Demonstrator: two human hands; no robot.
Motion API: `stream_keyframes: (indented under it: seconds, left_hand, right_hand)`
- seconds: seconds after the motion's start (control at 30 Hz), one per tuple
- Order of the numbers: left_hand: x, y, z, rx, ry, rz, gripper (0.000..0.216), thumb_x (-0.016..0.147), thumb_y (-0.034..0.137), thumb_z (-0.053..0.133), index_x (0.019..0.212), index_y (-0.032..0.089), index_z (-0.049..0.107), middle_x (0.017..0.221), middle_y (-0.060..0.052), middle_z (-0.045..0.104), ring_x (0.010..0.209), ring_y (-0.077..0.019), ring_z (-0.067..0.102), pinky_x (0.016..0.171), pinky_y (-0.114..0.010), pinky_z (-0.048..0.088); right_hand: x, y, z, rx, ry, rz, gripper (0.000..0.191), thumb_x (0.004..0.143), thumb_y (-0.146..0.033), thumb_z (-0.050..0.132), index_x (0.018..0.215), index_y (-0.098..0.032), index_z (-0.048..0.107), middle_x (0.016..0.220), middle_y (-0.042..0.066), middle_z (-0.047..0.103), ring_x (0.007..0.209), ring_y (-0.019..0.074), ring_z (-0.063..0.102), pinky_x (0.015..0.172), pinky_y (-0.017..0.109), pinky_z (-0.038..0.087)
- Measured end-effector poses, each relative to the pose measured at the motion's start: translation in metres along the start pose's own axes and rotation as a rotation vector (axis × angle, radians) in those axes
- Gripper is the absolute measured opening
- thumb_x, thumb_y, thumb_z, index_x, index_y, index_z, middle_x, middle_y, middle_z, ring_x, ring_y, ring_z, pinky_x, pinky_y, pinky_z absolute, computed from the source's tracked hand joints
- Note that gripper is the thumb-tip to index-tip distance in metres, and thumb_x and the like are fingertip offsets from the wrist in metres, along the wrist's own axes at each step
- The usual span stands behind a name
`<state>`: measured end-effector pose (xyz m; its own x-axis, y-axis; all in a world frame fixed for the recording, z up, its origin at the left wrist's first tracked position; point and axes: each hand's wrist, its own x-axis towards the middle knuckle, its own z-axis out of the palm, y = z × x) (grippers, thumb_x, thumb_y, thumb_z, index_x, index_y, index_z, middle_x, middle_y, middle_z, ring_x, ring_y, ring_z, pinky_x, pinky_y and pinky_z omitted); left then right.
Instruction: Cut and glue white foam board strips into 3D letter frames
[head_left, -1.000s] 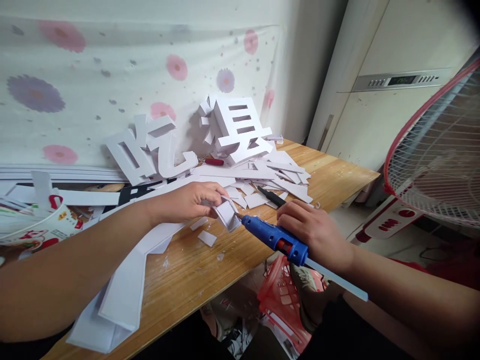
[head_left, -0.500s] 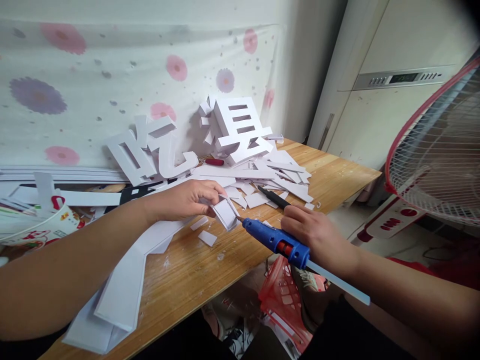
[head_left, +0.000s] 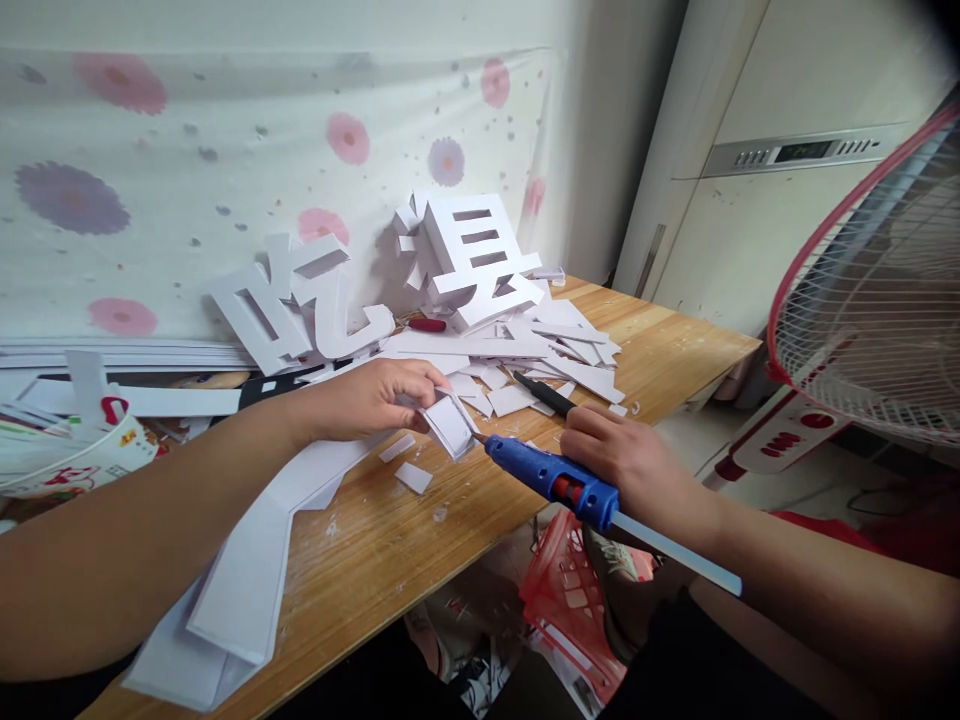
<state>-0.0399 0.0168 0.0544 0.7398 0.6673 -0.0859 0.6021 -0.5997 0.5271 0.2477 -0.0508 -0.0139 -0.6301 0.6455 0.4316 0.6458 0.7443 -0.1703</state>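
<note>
My left hand (head_left: 371,397) pinches a small folded white foam-board piece (head_left: 450,425) just above the wooden table (head_left: 390,545). My right hand (head_left: 626,462) grips a blue hot glue gun (head_left: 551,478), a clear glue stick jutting from its back. The gun's nozzle touches the right edge of the white piece. A long white folded strip (head_left: 247,570) lies under my left forearm. Small white offcuts (head_left: 414,477) rest on the table below the piece.
Large white 3D characters (head_left: 300,300) (head_left: 480,255) lean against a flowered cloth at the back, amid a pile of white scraps (head_left: 540,355). A black pen (head_left: 546,393) lies near my right hand. A fan (head_left: 877,300) stands right; a red basket (head_left: 562,600) sits below the table edge.
The glue gun's nozzle has crept slightly left and up against the white piece. Both hands have otherwise stayed put.
</note>
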Motion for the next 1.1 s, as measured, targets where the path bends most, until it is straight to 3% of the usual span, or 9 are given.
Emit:
stream_keyframes:
  seconds: [0.2,0.37,0.57,0.73,0.97,1.1]
  left_hand:
    - [0.001,-0.004,0.002,0.012,0.000,0.003,0.012,0.081,0.018,0.056,0.072,0.017,0.064,0.113,-0.003,0.060,0.106,-0.0158,0.057,0.098,-0.030,0.041]
    - [0.003,-0.005,0.008,0.036,-0.007,0.000,0.013,0.079,0.013,0.053,0.069,0.017,0.060,0.114,-0.003,0.059,0.107,-0.0152,0.056,0.097,-0.028,0.041]
    - [0.011,-0.004,0.025,0.131,-0.053,-0.001,0.015,0.074,0.006,0.049,0.066,0.017,0.056,0.115,-0.003,0.060,0.105,-0.0159,0.057,0.093,-0.026,0.042]
    - [0.016,-0.008,0.032,0.148,-0.062,-0.011,0.015,0.070,0.005,0.047,0.067,0.017,0.056,0.116,-0.003,0.062,0.109,-0.0191,0.056,0.094,-0.030,0.042]
    - [0.013,-0.005,0.025,0.108,-0.081,-0.026,0.015,0.069,0.005,0.047,0.066,0.018,0.056,0.116,-0.002,0.061,0.107,-0.0187,0.057,0.093,-0.030,0.043]
    - [0.012,-0.003,0.024,0.094,-0.087,-0.037,0.015,0.070,0.006,0.048,0.066,0.017,0.056,0.117,-0.003,0.060,0.105,-0.0178,0.057,0.092,-0.028,0.043]
  right_hand:
    - [0.000,0.002,-0.003,0.062,-0.081,0.039,0.015,0.076,-0.025,0.050,0.064,-0.019,0.044,0.069,0.002,0.046,0.061,0.0137,0.041,0.058,0.027,0.030]
    - [0.004,-0.004,-0.007,0.126,-0.195,0.273,0.007,0.067,-0.014,0.051,0.063,-0.019,0.047,0.069,0.001,0.051,0.060,0.0119,0.046,0.056,0.025,0.032]
    - [0.010,-0.003,-0.005,0.069,-0.368,0.506,0.004,0.061,-0.018,0.053,0.065,-0.020,0.054,0.070,0.001,0.059,0.062,0.0147,0.052,0.054,0.025,0.033]
    - [0.007,0.002,-0.006,0.033,-0.389,0.413,0.006,0.060,-0.014,0.051,0.061,-0.020,0.051,0.068,0.001,0.058,0.061,0.0149,0.051,0.054,0.026,0.033]
    - [0.003,0.004,-0.010,0.191,-0.235,0.267,0.006,0.069,-0.014,0.055,0.068,-0.019,0.052,0.075,0.001,0.055,0.062,0.0126,0.052,0.060,0.025,0.038]
    - [0.003,0.004,-0.005,0.164,-0.238,0.185,0.005,0.069,-0.017,0.054,0.068,-0.019,0.050,0.075,0.002,0.052,0.062,0.0122,0.048,0.058,0.025,0.034]
